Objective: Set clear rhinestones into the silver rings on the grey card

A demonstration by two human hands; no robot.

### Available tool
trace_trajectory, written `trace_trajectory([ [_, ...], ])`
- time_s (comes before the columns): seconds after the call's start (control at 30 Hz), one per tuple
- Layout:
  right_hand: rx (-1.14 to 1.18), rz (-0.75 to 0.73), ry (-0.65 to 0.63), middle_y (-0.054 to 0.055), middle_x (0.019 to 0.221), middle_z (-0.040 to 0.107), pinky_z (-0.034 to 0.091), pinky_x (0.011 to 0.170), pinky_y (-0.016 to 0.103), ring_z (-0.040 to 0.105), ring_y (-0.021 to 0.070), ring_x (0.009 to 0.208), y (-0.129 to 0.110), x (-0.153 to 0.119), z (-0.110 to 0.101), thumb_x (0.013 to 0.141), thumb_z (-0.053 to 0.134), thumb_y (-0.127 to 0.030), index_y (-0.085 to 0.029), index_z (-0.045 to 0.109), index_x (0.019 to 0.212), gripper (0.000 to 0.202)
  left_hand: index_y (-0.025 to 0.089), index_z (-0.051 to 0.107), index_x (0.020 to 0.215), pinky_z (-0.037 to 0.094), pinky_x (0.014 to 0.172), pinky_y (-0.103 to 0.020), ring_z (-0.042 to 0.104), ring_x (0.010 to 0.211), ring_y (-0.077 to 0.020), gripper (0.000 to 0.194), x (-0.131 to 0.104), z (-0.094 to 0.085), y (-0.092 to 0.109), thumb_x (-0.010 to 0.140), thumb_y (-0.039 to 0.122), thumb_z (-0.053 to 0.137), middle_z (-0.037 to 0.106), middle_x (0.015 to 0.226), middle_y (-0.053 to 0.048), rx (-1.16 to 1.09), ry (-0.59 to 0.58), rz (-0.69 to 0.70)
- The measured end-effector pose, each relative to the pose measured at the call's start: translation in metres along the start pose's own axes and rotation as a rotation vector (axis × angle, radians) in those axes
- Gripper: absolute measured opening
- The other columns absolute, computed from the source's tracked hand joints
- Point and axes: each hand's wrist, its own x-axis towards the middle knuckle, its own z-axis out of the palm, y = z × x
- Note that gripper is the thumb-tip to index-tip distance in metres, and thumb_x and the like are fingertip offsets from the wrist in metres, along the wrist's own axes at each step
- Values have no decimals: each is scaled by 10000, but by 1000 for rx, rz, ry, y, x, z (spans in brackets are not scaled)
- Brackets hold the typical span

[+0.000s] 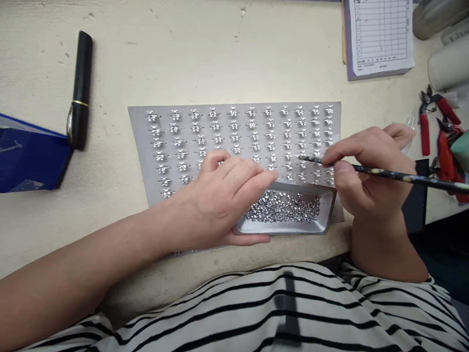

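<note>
A grey sheet (141, 146) lies on the table with rows of small shiny bow-like metal pieces (233, 111) on it. Over its lower part, my left hand (223, 200) grips the left end of a shallow metal tray (286, 228), thumb along the near edge. Many small glittering stones (282, 208) lie inside the tray. My right hand (370, 171) pinches a thin dark patterned stick (388, 173) between thumb and fingers. Its pale tip is at one of the pieces right of the sheet's middle; whether it touches is too small to tell.
A black capped pen (82, 88) and a dark blue box (31, 159) are at the left. A pad of printed forms (381, 39) lies at the back right. Red-handled pliers (424, 132) and white containers (449, 66) stand along the right side.
</note>
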Motion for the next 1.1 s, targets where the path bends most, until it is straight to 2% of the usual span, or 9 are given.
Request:
trace_trajectory([
  [0.27,-17,17,-21,-64,721,639,320,913,433,520,134,648,-3,0,-1,818,531,-172,-270,602,783,126,91,466,1347,336,964,-431,582,979,-230,650,-1,-1,0,963,615,491,623,1099,-97,8,0,-1],
  [0.53,19,17,38,-80,715,654,324,918,429,531,124,631,-2,0,0,825,541,-185,-273,616,776,125,93,470,1337,330,966,-427,577,978,-226,595,0,-1,1,982,571,480,622,1089,-86,13,-15,-12],
  [0.73,-10,17,22,-71,707,647,332,911,436,530,132,617,-1,-1,2,857,527,-200,-277,620,787,140,89,463,1342,328,968,-432,569,981,-228,579,0,-2,1,980,539,496,615,1102,-86,9,-27,-14],
  [1.1,13,37,75,-87,679,654,347,899,435,516,109,595,-2,0,5,818,538,-198,-270,631,751,135,135,419,1371,320,974,-429,563,975,-235,533,-1,-1,0,951,443,532,614,1096,-83,-17,-22,-19],
])
